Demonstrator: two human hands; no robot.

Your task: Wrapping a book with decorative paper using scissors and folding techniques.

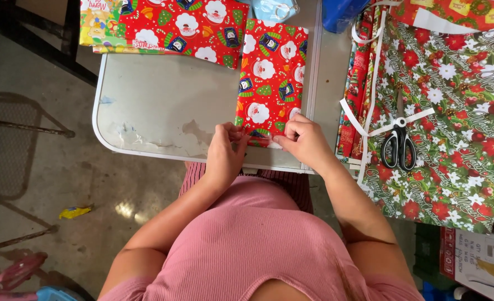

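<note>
A flat box wrapped in red festive paper [269, 78] lies upright on a worn white table [158, 106]. My left hand [225, 153] pinches the wrapped box's near edge at its lower left corner. My right hand [305, 142] presses and pinches the same near edge at the lower right. Both hands grip the folded paper at the box's bottom end, close to the table's front edge.
More red festive wrapping [180, 25] lies at the table's back. To the right, a large green and red flowered sheet [453, 111] carries black-handled scissors [400, 139] and white paper strips. A blue container [339, 14] stands at the back. A printed box [478, 259] sits lower right.
</note>
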